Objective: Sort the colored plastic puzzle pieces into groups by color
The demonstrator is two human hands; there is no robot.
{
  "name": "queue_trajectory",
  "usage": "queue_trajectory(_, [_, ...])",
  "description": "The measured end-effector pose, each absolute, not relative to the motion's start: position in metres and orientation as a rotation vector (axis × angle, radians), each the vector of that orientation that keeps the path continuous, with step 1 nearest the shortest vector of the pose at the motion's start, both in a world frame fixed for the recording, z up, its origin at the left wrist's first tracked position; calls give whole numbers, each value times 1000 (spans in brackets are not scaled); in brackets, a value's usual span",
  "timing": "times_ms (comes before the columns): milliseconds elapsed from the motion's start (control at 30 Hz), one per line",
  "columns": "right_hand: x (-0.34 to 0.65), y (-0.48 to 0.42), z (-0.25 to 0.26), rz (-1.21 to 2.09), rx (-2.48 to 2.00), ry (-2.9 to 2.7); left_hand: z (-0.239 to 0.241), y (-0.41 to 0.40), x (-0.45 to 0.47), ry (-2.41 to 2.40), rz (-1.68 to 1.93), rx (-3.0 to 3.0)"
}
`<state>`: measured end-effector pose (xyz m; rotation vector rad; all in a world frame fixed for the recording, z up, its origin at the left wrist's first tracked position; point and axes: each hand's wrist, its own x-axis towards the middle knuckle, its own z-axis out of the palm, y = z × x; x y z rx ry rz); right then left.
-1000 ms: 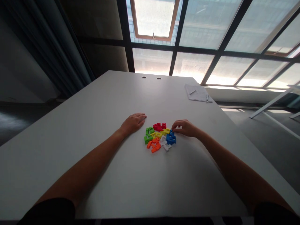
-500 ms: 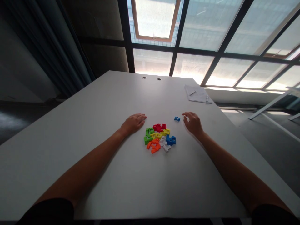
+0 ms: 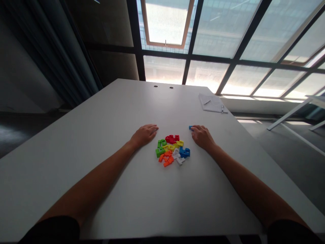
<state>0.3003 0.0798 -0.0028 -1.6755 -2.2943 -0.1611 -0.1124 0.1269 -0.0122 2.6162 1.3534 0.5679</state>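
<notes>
A small heap of coloured plastic pieces [image 3: 172,149] lies mid-table: green at the left, red at the back, yellow in the middle, orange and white in front, blue at the right. My left hand [image 3: 143,134] rests flat on the table just left of the heap, fingers stretched out, holding nothing. My right hand [image 3: 201,137] lies to the right of the heap with its fingertips on a single small blue piece [image 3: 190,127] that sits apart, behind the heap. Most of that piece is hidden under the fingers, which lie fairly flat.
The white table [image 3: 106,135] has two cable holes [image 3: 163,87] near its far edge. A sheet of paper with a pen [image 3: 212,103] lies at the far right corner. Large windows rise behind, a dark curtain hangs at the left.
My right hand carried one blue piece from the heap to a spot behind it, let go, then came back onto it with the fingertips. My left hand has stayed put.
</notes>
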Motion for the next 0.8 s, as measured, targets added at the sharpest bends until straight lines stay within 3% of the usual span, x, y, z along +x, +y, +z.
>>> queue_trajectory(367, [304, 99, -5, -55, -1947, -2237, -10, 127, -110, 1364, 550, 2612])
queue_trajectory(800, [310, 208, 0, -1, -2100, -2093, -13, 125, -113, 1358, 592, 2585])
